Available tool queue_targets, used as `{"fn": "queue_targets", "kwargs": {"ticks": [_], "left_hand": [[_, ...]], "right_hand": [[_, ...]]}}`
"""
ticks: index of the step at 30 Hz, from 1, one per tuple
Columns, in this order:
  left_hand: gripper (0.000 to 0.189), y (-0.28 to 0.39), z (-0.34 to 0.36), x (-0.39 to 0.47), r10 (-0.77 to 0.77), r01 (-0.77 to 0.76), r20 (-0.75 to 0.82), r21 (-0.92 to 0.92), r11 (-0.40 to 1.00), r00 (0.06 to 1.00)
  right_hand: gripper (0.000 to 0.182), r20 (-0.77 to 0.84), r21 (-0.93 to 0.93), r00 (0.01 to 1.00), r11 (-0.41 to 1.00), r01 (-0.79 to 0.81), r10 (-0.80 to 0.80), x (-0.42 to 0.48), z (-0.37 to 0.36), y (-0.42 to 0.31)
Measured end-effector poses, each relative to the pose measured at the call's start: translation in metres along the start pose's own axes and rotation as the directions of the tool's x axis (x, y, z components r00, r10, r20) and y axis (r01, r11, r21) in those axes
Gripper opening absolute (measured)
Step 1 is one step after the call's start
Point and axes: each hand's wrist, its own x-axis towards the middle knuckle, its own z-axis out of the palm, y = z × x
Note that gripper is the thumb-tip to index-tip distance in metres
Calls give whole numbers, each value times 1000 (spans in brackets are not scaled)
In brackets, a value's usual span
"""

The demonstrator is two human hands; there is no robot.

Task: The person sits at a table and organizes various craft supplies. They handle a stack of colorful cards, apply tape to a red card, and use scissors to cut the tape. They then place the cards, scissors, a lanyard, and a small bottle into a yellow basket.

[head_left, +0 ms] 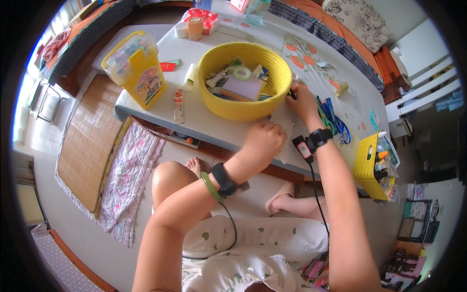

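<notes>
A round yellow woven basket (pixel 240 111) stands on the covered table (pixel 219 133), holding a roll of clear tape (pixel 242 73), a pale notepad (pixel 243 87) and other small items. My left hand (pixel 264 140), its fingers curled, is at the table's front edge just below the basket; whether it holds anything is hidden. My right hand (pixel 303 102) is beside the basket's right side, its fingers around a small dark item (pixel 292 94) that I cannot identify. To the right of that hand lie green-handled scissors (pixel 327 118) and a blue strap (pixel 341 126).
At left stand a yellow lidded box of markers (pixel 146 80), a white tube (pixel 189 77) and a red-and-white tube (pixel 178 106). A yellow perforated basket (pixel 365 166) with bottles is at the right edge. Black cables hang from both wrists. An open drawer (pixel 186 140) lies below the tabletop.
</notes>
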Motion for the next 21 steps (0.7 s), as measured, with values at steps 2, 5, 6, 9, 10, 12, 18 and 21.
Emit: {"fn": "queue_targets", "kwargs": {"ticks": [2,5,6,9,10,12,18,21], "left_hand": [[14,-2,3,-3,42,-35,-83,83,996,996],[13,3,-1,-7,47,-37,-108,88,995,993],[12,5,-2,-3,60,-53,-91,81,995,994],[11,3,-6,-7,51,-49,-27,70,996,998],[15,3,-6,-5,52,-51,-17,51,997,999],[17,3,-1,-2,40,-39,-12,22,999,999],[11,3,1,-4,61,-57,-64,64,996,996],[12,6,-9,-3,87,-87,8,136,987,996]], "right_hand": [[34,-113,30,993,999,-39,42,-5,-7,11],[31,-295,113,947,989,-94,124,-8,-32,27],[32,-406,139,913,990,5,52,-7,-45,32],[29,-436,211,896,958,193,-84,-3,-84,-22],[30,-367,248,920,939,237,-136,-2,-95,-36],[32,-217,485,953,824,292,-210,11,-98,-45],[25,-8,387,996,919,81,-84,11,-86,4],[18,198,269,979,963,-9,-46,-14,-67,33]]}}
